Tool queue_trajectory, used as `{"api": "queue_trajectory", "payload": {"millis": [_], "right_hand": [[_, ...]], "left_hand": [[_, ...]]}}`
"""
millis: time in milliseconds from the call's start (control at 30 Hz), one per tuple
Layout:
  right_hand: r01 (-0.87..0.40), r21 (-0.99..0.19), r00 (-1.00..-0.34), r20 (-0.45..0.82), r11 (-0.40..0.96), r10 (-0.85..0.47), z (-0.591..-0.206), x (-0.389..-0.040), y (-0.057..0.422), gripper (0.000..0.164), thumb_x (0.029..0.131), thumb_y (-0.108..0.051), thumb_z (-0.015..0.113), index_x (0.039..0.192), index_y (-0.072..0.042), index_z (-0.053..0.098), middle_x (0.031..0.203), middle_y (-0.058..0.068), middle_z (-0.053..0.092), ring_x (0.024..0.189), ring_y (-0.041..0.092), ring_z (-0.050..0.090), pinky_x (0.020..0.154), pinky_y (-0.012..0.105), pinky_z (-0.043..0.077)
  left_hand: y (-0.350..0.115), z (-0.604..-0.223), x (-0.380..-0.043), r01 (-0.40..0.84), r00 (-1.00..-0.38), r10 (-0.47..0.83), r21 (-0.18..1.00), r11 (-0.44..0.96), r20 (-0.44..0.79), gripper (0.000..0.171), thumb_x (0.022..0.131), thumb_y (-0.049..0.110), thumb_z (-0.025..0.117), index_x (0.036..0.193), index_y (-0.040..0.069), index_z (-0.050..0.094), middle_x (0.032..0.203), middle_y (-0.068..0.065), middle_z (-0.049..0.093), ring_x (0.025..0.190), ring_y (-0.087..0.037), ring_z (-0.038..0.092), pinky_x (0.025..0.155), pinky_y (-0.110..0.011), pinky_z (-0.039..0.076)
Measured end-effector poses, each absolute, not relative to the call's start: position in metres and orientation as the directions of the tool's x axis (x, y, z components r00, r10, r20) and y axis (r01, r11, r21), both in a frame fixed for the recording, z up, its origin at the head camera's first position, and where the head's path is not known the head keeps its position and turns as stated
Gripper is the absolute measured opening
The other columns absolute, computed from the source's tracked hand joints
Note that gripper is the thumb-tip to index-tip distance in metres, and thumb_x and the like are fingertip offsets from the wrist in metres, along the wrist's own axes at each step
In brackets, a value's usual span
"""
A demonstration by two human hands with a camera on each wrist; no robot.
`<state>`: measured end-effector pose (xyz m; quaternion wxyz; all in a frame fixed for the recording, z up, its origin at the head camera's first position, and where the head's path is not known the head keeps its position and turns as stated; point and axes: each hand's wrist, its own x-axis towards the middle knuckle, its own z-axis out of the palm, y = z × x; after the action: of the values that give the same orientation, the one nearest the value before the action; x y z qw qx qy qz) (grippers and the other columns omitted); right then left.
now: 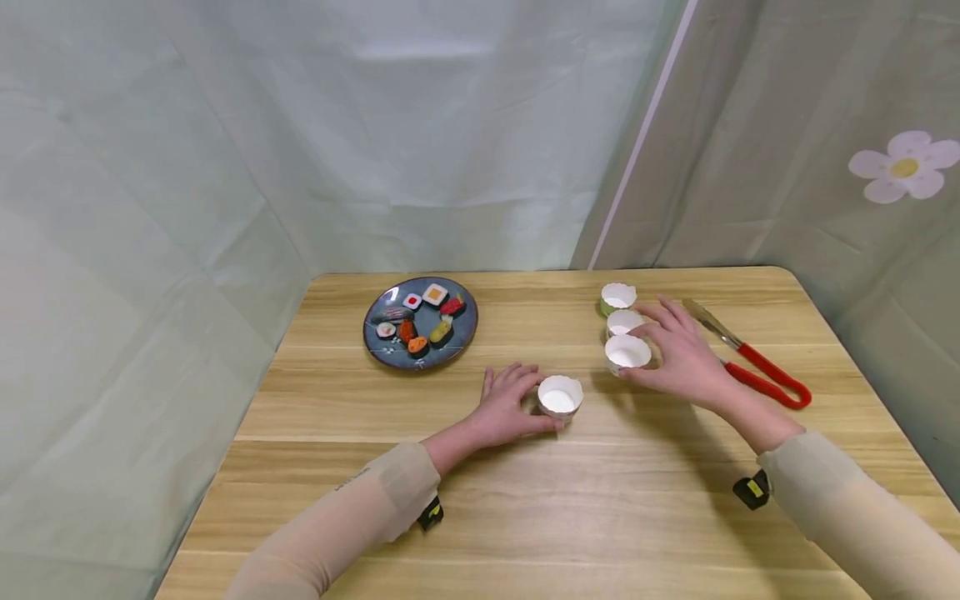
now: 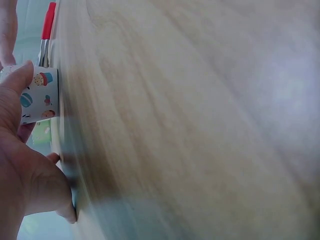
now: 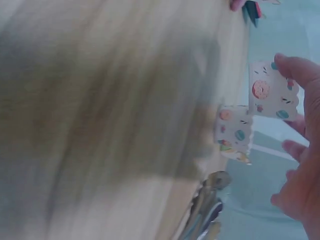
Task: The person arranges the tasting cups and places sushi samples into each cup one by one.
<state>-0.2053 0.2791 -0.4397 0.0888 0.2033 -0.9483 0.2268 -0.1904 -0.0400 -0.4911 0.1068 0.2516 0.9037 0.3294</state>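
My left hand (image 1: 512, 408) holds a white paper baking cup (image 1: 560, 397) between thumb and fingers, upright near the table's middle. In the left wrist view, cupcake and sweet prints show on this cup (image 2: 44, 97), its base right at the tabletop. With thumb and fingertips, my right hand (image 1: 686, 357) grips a second white baking cup (image 1: 628, 353), printed with a pink donut. The right wrist view shows this held cup (image 3: 270, 92) higher than another printed cup (image 3: 232, 130) beside it. Behind stands a green baking cup (image 1: 607, 307), upright.
Red-handled tongs (image 1: 767, 377) lie right of my right hand, their tips pointing toward the back. At the back left sits a round blue plate (image 1: 390, 354) bearing several sushi pieces (image 1: 441, 332). Curtains (image 1: 465, 167) hang right behind the wooden table (image 1: 525, 517).
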Motion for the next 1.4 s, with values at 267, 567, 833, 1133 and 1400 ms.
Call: {"api": "queue_trajectory", "payload": {"millis": [267,567,833,1133,1400], "right_hand": [[-0.339,-0.38,-0.936,0.228,0.861,-0.268,-0.454,-0.201,0.282,0.061,0.075,-0.047,0.089,0.113,-0.003,0.07,0.152,0.024,0.043,0.148,0.049,0.016,0.116,0.072,0.01],[-0.249,-0.404,-0.963,0.202,0.88,-0.18,-0.461,-0.196,0.279,0.06,0.077,-0.046,0.088,0.117,-0.005,0.069,0.157,0.027,0.035,0.15,0.049,0.01,0.115,0.073,0.009],[-0.206,-0.413,-0.973,0.181,0.887,-0.142,-0.465,-0.195,0.276,0.069,0.077,-0.056,0.085,0.122,-0.006,0.069,0.155,0.028,0.035,0.151,0.048,0.006,0.115,0.073,0.006],[-0.175,-0.413,-0.978,0.174,0.894,-0.112,-0.468,-0.198,0.275,0.069,0.074,-0.056,0.087,0.116,-0.005,0.069,0.154,0.029,0.036,0.15,0.049,0.008,0.117,0.071,0.006],[-0.172,-0.41,-0.979,0.172,0.896,-0.109,-0.468,-0.198,0.276,0.073,0.075,-0.056,0.087,0.12,-0.002,0.067,0.155,0.031,0.034,0.15,0.051,0.008,0.117,0.071,0.004]], "left_hand": [[-0.04,-0.491,-0.191,0.376,-0.851,0.524,0.654,0.656,-0.036,0.076,0.081,0.054,0.083,0.143,0.019,0.058,0.158,-0.008,0.042,0.152,-0.034,0.021,0.119,-0.064,-0.008],[-0.04,-0.491,-0.191,0.37,-0.849,0.527,0.659,0.654,-0.046,0.075,0.082,0.054,0.083,0.143,0.019,0.057,0.159,-0.008,0.041,0.153,-0.034,0.019,0.119,-0.064,-0.008],[-0.04,-0.491,-0.192,0.375,-0.847,0.529,0.658,0.653,-0.043,0.076,0.082,0.054,0.083,0.144,0.019,0.057,0.158,-0.008,0.041,0.153,-0.035,0.02,0.119,-0.065,-0.008],[-0.04,-0.491,-0.191,0.379,-0.848,0.529,0.654,0.654,-0.037,0.075,0.082,0.053,0.083,0.143,0.018,0.058,0.158,-0.009,0.042,0.152,-0.035,0.021,0.119,-0.065,-0.007],[-0.04,-0.491,-0.191,0.379,-0.847,0.531,0.657,0.652,-0.039,0.075,0.082,0.053,0.083,0.143,0.018,0.058,0.158,-0.009,0.042,0.152,-0.036,0.021,0.119,-0.066,-0.007]]}}
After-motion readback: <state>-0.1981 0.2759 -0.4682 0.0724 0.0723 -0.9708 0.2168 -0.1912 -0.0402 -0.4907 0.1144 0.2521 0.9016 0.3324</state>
